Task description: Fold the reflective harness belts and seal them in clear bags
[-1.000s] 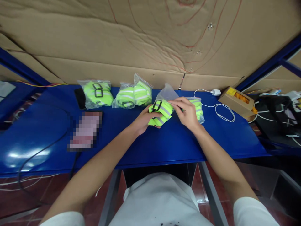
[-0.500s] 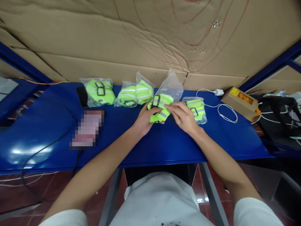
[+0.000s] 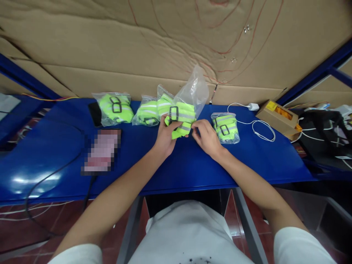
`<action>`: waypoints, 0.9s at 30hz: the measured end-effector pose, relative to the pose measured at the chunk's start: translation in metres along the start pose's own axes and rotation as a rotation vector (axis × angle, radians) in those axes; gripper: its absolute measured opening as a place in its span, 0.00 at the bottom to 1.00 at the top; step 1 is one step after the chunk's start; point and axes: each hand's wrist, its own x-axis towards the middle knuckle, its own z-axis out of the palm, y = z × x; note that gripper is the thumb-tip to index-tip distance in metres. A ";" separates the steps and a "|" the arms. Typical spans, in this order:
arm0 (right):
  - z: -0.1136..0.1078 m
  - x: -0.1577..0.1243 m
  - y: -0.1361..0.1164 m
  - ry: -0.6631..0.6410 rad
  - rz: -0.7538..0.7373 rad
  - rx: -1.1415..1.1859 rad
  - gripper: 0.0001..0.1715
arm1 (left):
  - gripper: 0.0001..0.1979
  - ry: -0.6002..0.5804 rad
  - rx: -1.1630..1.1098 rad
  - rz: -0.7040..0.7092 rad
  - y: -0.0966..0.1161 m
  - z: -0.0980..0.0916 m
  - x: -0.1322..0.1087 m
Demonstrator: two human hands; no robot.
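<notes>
My left hand [image 3: 164,138] grips a folded neon-yellow reflective band [image 3: 180,119] with grey stripes and a black buckle, held just above the blue table [image 3: 49,154]. The band sits partly inside a clear plastic bag [image 3: 194,91] that stands up behind it. Fingers of my right hand [image 3: 205,137] pinch the bag's lower edge at the band's right side. Three bagged bands lie to the left: one at the far left [image 3: 115,108] and two together [image 3: 151,113]. Another bagged band [image 3: 225,127] rests right of my right hand.
A pixelated flat object [image 3: 101,151] and a black phone [image 3: 95,113] lie at the left. A white charger and cable [image 3: 255,126] and a small cardboard box [image 3: 277,115] sit at the right. A black cable [image 3: 49,176] loops over the table's left. Cardboard lines the back wall.
The band has gone further into the clear bag, and the bag now stands taller. Both hands have shifted left with it, uncovering the bagged band on the right.
</notes>
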 end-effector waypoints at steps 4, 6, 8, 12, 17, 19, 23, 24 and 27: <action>0.009 -0.002 -0.004 0.044 0.161 0.236 0.08 | 0.28 0.030 0.035 0.066 -0.002 -0.001 0.001; 0.014 0.000 -0.006 0.110 0.377 0.482 0.22 | 0.29 0.014 0.022 0.040 -0.002 -0.001 0.002; 0.019 0.003 -0.009 0.091 0.602 0.761 0.38 | 0.28 0.004 -0.006 0.014 -0.002 0.000 0.002; 0.024 0.008 -0.023 -0.101 0.823 1.117 0.41 | 0.28 -0.021 0.016 -0.010 -0.007 0.003 0.000; 0.020 0.009 -0.040 -0.040 0.805 1.200 0.40 | 0.28 -0.077 0.152 0.118 -0.018 0.000 -0.001; 0.018 0.009 -0.040 0.011 0.784 1.184 0.40 | 0.29 -0.118 0.183 0.164 -0.018 -0.002 -0.001; 0.012 0.009 -0.026 0.065 0.786 1.086 0.37 | 0.36 -0.284 0.191 0.125 -0.005 -0.005 -0.001; 0.010 0.009 -0.021 0.060 0.786 1.046 0.36 | 0.37 -0.312 0.183 0.112 0.000 -0.005 0.000; 0.006 0.007 -0.011 0.017 0.700 0.869 0.32 | 0.36 -0.280 0.120 0.126 0.011 -0.008 0.006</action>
